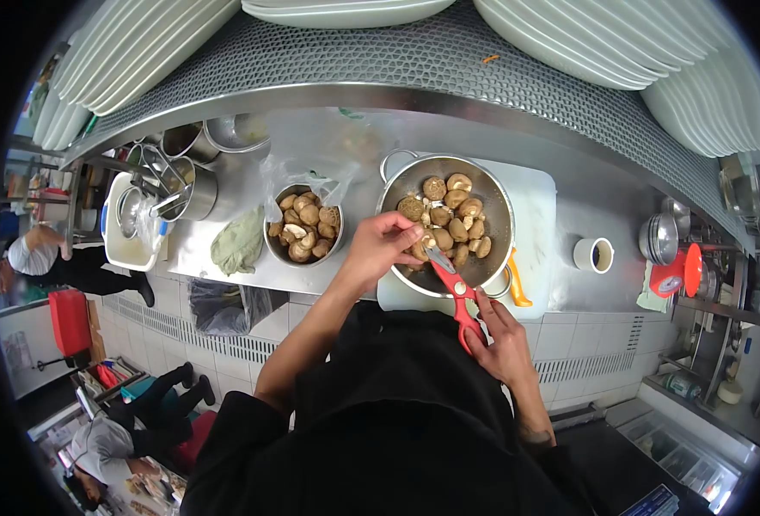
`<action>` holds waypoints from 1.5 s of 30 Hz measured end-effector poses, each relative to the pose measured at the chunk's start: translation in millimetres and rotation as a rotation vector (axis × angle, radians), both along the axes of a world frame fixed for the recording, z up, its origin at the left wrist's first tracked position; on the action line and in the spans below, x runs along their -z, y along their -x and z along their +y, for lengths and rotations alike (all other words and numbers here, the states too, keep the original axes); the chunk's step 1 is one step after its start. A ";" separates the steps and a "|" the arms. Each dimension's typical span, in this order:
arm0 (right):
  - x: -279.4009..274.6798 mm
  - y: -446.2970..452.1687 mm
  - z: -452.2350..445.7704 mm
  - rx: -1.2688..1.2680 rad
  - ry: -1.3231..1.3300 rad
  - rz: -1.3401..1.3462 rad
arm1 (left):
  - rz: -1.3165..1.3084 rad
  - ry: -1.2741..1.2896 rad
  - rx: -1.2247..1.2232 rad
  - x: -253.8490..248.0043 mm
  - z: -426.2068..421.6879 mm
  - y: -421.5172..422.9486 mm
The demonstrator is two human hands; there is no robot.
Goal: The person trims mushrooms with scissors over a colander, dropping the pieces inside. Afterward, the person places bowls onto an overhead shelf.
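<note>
My left hand [382, 249] is closed in a pinch on a brown mushroom at the near left part of a metal colander [505, 202]. In my right hand [502, 340] are red-handled scissors [459, 288], whose blades reach the held mushroom over the colander. Several brown mushrooms [459, 196] lie inside the colander, which stands on a white cutting board [535, 206]. To the left, a metal pot holds more mushrooms [307, 219], with a clear plastic bag around its back rim.
An orange-handled tool [519, 284] lies right of the colander. Farther right are a white cup [593, 255] and a red scale [668, 277]. A green cloth [238, 242] and utensil pot [198, 193] are left. Stacked plates [139, 52] fill the overhead shelf. Two people are at left.
</note>
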State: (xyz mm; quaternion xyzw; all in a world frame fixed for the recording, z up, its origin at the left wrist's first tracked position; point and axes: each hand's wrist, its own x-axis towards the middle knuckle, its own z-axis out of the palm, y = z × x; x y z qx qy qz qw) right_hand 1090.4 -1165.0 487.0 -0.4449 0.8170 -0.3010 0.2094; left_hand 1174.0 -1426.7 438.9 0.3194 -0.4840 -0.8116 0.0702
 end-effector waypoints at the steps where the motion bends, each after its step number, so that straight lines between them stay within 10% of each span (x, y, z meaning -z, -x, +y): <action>1: 1.4 -0.7 0.5 -0.007 -0.002 -0.006 | 0.007 0.007 0.027 -0.5 0.5 -2.3; 12: 20.8 -3.2 5.7 0.055 0.078 -0.377 | -0.004 0.140 -0.075 3.5 -0.4 -22.7; 14: 17.2 -6.9 6.0 0.147 0.123 -0.538 | 0.055 0.665 -0.242 7.4 -20.7 -49.5; 18: 17.4 -8.4 3.5 0.285 0.122 -0.610 | -0.261 0.872 -0.459 15.2 -73.5 -94.4; 28: 19.4 -8.6 12.5 0.258 0.131 -0.324 | -0.031 1.631 0.000 74.1 -136.3 -75.4; 34: 21.5 -17.0 20.3 0.370 0.092 -0.325 | -0.168 1.637 0.142 53.5 -134.6 -63.3; 40: 30.8 -8.5 28.5 0.402 0.131 -0.389 | -0.192 1.422 -0.239 -5.0 -62.0 -56.8; 45: 24.7 19.4 34.1 0.294 0.084 -0.350 | -0.064 1.555 0.327 3.3 22.8 -1.3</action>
